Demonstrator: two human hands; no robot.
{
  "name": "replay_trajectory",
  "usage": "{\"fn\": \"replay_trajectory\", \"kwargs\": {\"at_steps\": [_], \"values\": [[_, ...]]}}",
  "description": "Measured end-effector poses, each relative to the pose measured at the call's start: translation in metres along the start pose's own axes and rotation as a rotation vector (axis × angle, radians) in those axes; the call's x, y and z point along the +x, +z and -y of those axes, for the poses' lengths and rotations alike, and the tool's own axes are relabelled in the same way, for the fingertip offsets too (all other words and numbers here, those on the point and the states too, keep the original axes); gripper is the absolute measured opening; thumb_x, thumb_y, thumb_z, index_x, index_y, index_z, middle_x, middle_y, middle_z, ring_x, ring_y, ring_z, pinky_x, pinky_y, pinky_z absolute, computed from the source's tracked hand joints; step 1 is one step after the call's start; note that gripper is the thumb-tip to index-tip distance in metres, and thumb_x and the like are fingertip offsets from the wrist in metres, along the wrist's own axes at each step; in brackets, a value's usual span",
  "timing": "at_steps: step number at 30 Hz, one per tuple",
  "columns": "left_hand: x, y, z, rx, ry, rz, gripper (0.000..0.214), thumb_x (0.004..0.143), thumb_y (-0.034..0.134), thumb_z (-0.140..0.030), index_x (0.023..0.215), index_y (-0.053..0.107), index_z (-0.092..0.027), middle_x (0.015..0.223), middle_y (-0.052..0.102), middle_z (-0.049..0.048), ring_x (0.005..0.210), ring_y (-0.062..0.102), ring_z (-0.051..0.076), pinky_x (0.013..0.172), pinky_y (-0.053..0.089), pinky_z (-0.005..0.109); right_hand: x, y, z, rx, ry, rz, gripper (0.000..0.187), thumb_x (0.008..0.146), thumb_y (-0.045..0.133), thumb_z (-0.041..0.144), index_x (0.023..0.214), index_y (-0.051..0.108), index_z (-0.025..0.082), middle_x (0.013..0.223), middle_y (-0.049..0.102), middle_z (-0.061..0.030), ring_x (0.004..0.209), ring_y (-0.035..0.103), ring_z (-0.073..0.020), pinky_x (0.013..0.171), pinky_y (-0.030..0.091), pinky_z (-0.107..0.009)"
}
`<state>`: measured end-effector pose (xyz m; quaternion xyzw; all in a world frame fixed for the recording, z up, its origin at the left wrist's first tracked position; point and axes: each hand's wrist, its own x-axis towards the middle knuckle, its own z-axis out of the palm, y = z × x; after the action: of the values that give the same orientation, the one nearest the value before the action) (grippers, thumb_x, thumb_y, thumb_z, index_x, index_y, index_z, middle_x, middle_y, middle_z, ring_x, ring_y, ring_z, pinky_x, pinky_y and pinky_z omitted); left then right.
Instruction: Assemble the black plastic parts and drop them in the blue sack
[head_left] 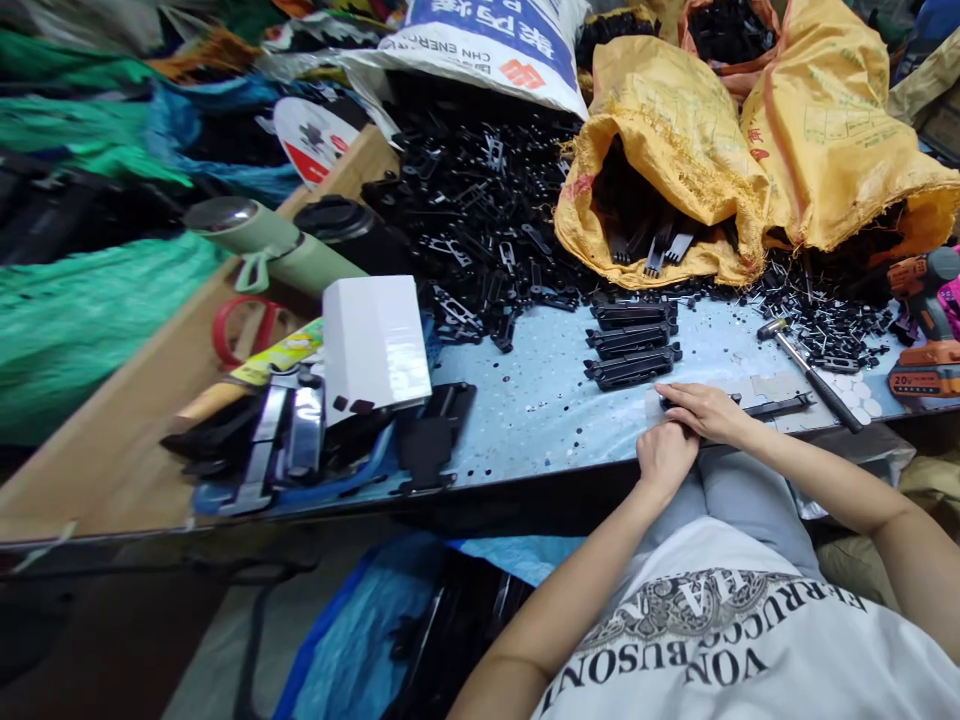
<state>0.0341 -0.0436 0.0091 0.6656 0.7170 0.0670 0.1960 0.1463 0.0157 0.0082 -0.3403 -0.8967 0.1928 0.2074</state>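
My right hand (706,412) lies across a narrow black plastic part (664,403) at the table's front edge, its fingers on either side of the part. Just below it, my left hand (666,460) is closed and touches the right fingertips; what it holds, if anything, is hidden. To the right, another long black plastic part (780,406) lies on grey-white plates (765,388). Beyond my hands, several similar black assemblies (634,340) are lined up in a stack-like row. A small hammer (814,378) rests at the right, its handle toward the front edge.
Loose black parts (487,220) heap at the back, beside yellow woven sacks (667,130). Small pins (817,310) and a cordless drill (926,320) lie right. At left are a white box (376,345), a green bottle (277,245), tape (244,330) and a wooden board (112,410).
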Motion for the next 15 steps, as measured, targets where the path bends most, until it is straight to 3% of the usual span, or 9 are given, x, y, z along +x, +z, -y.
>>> {"fn": "replay_trajectory", "kwargs": {"at_steps": [4, 9, 15], "values": [[0.009, 0.001, -0.009, -0.031, -0.099, 0.013, 0.033, 0.087, 0.041, -0.027, 0.09, 0.07, -0.009, 0.084, 0.07, 0.0168, 0.081, 0.067, 0.025, 0.07, 0.045, 0.031, 0.001, 0.009, -0.01, 0.125, -0.032, -0.028, 0.043, 0.098, 0.031, 0.036, 0.136, 0.046, 0.023, 0.127, 0.058, -0.0069, 0.115, 0.054, -0.017, 0.097, 0.044, -0.037], [0.009, -0.001, 0.004, -0.024, -0.037, 0.001, 0.039, 0.086, 0.045, -0.042, 0.082, 0.072, -0.013, 0.084, 0.07, 0.0149, 0.081, 0.067, 0.026, 0.07, 0.045, 0.032, 0.002, 0.005, -0.009, 0.232, -0.013, -0.025, 0.043, 0.099, 0.026, 0.035, 0.134, 0.048, 0.023, 0.13, 0.056, -0.0058, 0.12, 0.051, -0.0163, 0.098, 0.041, -0.038], [0.009, 0.007, 0.008, -0.028, -0.003, -0.03, 0.04, 0.087, 0.044, -0.042, 0.086, 0.072, -0.014, 0.086, 0.07, 0.0147, 0.081, 0.067, 0.024, 0.069, 0.044, 0.03, 0.005, 0.007, -0.006, 0.264, 0.091, -0.025, 0.043, 0.099, 0.025, 0.037, 0.134, 0.048, 0.025, 0.132, 0.054, -0.0034, 0.121, 0.05, -0.0161, 0.097, 0.04, -0.037]]}}
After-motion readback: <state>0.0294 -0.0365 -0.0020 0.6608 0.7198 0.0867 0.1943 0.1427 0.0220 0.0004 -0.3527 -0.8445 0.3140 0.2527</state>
